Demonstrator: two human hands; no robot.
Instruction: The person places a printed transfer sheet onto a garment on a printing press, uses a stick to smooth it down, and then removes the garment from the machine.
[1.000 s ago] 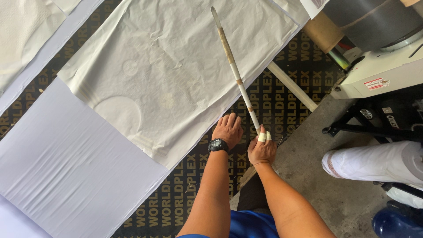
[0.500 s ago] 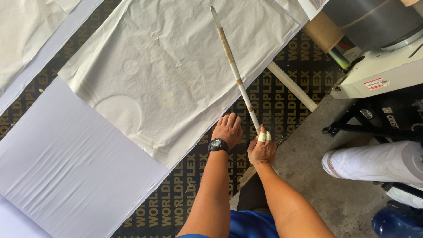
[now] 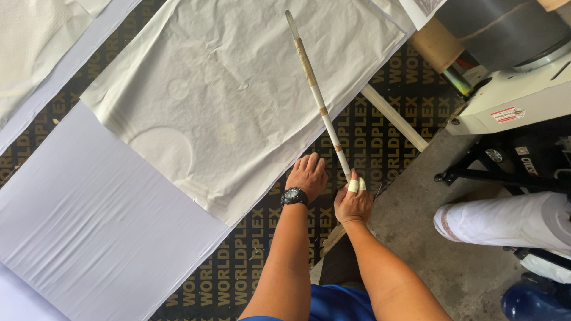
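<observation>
— What are we seeing over the worktable (image 3: 380, 142)?

— We are looking down at two bare hands at the table's near edge. The right hand (image 3: 353, 204) is closing around the near end of a long white stick (image 3: 317, 98), pinching it between the thumb and two taped fingers (image 3: 354, 185); the stick is slanting away from that hand, up and to the left, across a crumpled off-white cloth (image 3: 238, 95). The left hand (image 3: 307, 176), a black watch (image 3: 294, 195) on its wrist, is lying flat just left of the stick with fingers spread, its fingertips touching the cloth's near border.

— And around them?

— Left of the left hand a smooth white sheet (image 3: 89, 226) is lying against the cloth. Beyond the right hand, a pale wooden strip (image 3: 394, 117) is resting on the dark printed tabletop; further right, a white machine (image 3: 511, 101) is standing, and a rolled white bundle (image 3: 505, 220) is sitting lower down.

— How are we judging the handling?

— We are reckoning the flat palm needs to be pinning the cloth firmly, so it is not creeping — and the stick wants a steady, low grip, its far tip kept in contact with the fabric rather than lifting. Whether the tip is touching now, we cannot tell.
</observation>
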